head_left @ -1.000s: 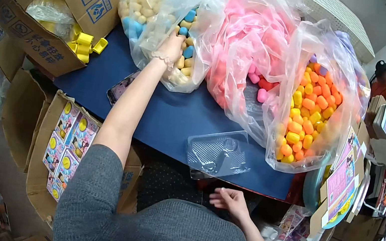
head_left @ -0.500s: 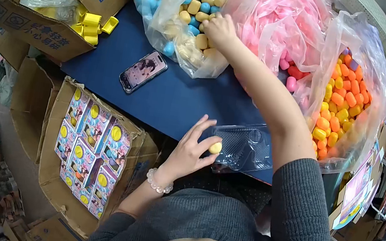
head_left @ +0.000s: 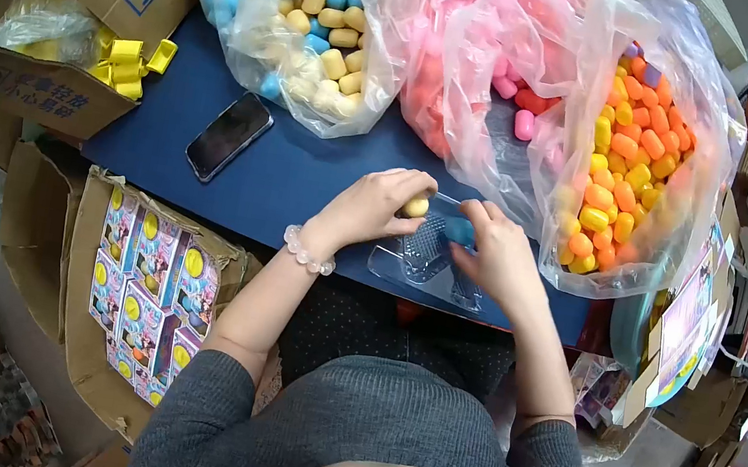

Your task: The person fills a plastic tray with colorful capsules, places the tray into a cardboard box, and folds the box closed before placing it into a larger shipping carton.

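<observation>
My left hand [head_left: 370,206], with a beaded bracelet at the wrist, pinches a cream capsule [head_left: 414,207] over the left part of a clear plastic tray [head_left: 419,258]. A blue capsule [head_left: 459,231] is between the fingers of my right hand [head_left: 500,253], above the same tray. The tray lies at the front edge of the blue table [head_left: 278,189]. Beyond my hands, an open plastic bag [head_left: 379,68] holds cream and blue capsules.
A phone [head_left: 230,137] lies left of my hands. Pink capsules [head_left: 524,125] and orange and yellow capsules [head_left: 635,158] fill bags behind and right. A carton [head_left: 49,89] with yellow pieces [head_left: 124,67] stands back left. Printed boxes [head_left: 141,295] fill another carton [head_left: 73,323] at lower left.
My right hand has come back from the bag of cream and blue capsules to the tray, now with a blue capsule. The phone screen has turned dark. The camera view has shifted.
</observation>
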Tool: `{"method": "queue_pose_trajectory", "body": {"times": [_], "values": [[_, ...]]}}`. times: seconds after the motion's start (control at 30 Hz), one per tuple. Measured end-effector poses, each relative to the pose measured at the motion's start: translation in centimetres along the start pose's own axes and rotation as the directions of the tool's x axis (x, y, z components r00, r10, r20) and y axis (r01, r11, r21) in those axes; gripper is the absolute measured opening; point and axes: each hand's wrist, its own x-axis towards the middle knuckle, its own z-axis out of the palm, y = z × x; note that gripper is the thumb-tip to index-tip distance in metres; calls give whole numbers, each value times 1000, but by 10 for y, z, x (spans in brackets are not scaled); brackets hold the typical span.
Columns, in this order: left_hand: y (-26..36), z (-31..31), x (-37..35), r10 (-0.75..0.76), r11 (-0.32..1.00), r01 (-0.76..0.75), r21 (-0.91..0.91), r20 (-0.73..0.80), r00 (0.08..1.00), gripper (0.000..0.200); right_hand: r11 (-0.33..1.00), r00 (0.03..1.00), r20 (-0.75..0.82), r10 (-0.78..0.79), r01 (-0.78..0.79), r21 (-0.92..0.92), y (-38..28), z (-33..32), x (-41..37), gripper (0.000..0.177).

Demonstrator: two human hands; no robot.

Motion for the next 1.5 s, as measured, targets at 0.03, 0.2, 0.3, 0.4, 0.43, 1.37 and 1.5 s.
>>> {"method": "queue_pose_trajectory", "body": {"times": [0.03, 0.2, 0.3, 0.4, 0.43, 1.37, 1.5], "values": [[2, 0, 3, 13, 1000, -13, 0, 12, 1000, 39, 1000, 997, -77, 8, -8, -3, 0, 13, -1, 43], [8, -12, 10, -68, 998, 68, 3, 125, 990, 50, 1000, 968, -251, -16, 18, 4, -3, 55, 5, 38], [20, -24, 18, -87, 996, 89, -11, 123, 989, 51, 999, 977, -212, 6, 3, 43, -5, 61, 8, 39], [40, -39, 45, 114, 993, -114, 10, -53, 992, 38, 987, 943, -317, -98, 132, 86, -7, 30, 2, 31], [47, -41, 61, 104, 994, -104, 18, -52, 993, 34, 995, 940, -337, -51, 78, 69, -2, 13, 3, 29], [-45, 3, 226, 182, 599, -108, 793, -4, 983, 18, 895, 927, -372, 55, 119, 429, 150, -32, 115, 36], [-39, 6, 219, 198, 577, -101, 810, -19, 980, 31, 315, 984, -78, 157, 25, 949, 118, -58, 69, 31]]}}
